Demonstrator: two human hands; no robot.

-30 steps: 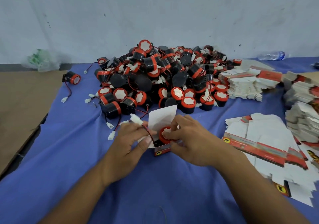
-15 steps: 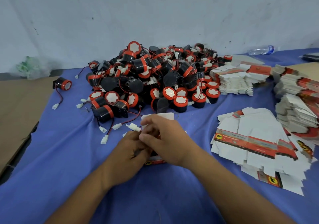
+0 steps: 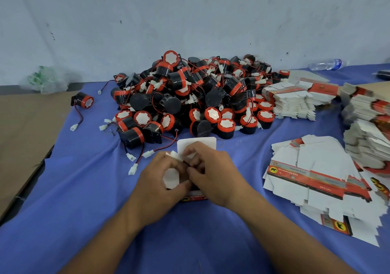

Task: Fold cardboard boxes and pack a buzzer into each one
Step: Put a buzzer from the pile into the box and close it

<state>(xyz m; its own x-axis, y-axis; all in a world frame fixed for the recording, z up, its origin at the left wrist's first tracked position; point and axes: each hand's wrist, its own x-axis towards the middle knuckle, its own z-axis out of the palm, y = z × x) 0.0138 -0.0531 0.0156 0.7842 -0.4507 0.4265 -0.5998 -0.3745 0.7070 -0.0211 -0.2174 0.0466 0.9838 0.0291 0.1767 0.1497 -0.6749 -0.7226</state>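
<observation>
A small red and white cardboard box (image 3: 195,196) stands on the blue cloth between my hands, its white top flap (image 3: 197,143) raised behind them. My left hand (image 3: 162,182) grips the box's left side, with a white side flap under its thumb. My right hand (image 3: 213,173) curls over the box opening and pinches at the buzzer's white connector (image 3: 175,155) and wire. The buzzer inside the box is hidden by my fingers. A big pile of black and red buzzers (image 3: 190,96) lies just beyond.
Flat unfolded boxes (image 3: 316,176) are spread on the right, with taller stacks (image 3: 295,100) behind them and at the right edge (image 3: 371,126). A lone buzzer (image 3: 83,101) sits far left. Brown cardboard (image 3: 25,130) borders the blue cloth (image 3: 84,189) on the left. A plastic bottle (image 3: 326,64) lies by the wall.
The red buzzer face seen in the box a second ago is now covered. My right hand moved over the opening, gathering the connector and wire toward the box.
</observation>
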